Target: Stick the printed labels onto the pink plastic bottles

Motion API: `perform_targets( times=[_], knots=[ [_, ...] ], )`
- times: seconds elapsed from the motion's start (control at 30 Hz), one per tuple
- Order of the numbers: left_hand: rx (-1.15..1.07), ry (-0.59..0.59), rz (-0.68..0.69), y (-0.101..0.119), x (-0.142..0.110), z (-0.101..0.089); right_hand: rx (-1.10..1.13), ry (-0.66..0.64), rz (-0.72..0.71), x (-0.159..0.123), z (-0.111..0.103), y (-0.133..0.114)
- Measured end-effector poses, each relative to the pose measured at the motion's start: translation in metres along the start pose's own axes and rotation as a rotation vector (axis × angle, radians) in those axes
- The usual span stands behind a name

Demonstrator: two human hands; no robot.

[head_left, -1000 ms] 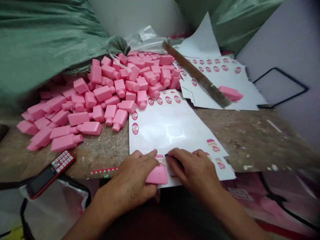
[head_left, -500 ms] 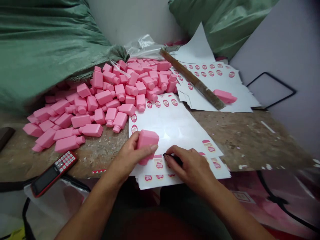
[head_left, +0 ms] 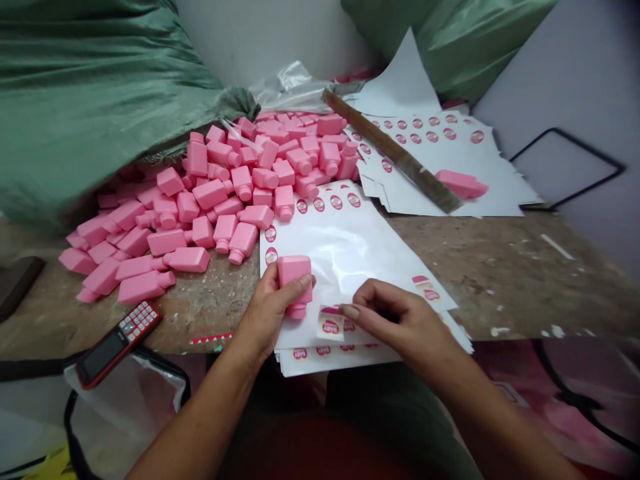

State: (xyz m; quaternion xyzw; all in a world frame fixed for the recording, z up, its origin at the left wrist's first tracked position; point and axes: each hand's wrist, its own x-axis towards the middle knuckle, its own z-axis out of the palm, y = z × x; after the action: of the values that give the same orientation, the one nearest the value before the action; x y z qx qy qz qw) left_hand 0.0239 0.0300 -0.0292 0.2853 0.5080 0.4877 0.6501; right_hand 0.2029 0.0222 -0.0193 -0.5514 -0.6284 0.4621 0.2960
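- While my left hand (head_left: 265, 308) grips a bottle (head_left: 294, 268), neck toward me,
- my right hand (head_left: 403, 312) pinches a label (head_left: 331, 325) above the sheet (head_left: 345, 243), fingers curled.

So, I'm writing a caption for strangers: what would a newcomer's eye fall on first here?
Probably the big heap of pink bottles across the left and middle of the bench, by a green sack. Then the left hand, holding a single bottle over white sheets, and the right hand beside it, pinching a label. A phone lies at the front left edge.
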Motion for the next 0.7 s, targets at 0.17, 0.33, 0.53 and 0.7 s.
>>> perform_targets(
  times=[0.17,0.33,0.53,0.7],
  knots=[
    [-0.035,-0.069,-0.037,0.005,-0.012,0.005,0.122,0.052,-0.018,-0.002,-0.007,-0.016],
    [-0.257,-0.131,-0.112,0.010,-0.026,0.012,0.163,0.061,-0.034,0.002,-0.003,-0.022],
    [-0.277,-0.197,-0.115,0.012,-0.032,0.017,0.159,0.071,-0.060,0.006,0.000,-0.025],
    [-0.250,-0.220,-0.116,0.012,-0.036,0.016,0.138,0.070,-0.067,0.007,0.001,-0.023]
  ],
)
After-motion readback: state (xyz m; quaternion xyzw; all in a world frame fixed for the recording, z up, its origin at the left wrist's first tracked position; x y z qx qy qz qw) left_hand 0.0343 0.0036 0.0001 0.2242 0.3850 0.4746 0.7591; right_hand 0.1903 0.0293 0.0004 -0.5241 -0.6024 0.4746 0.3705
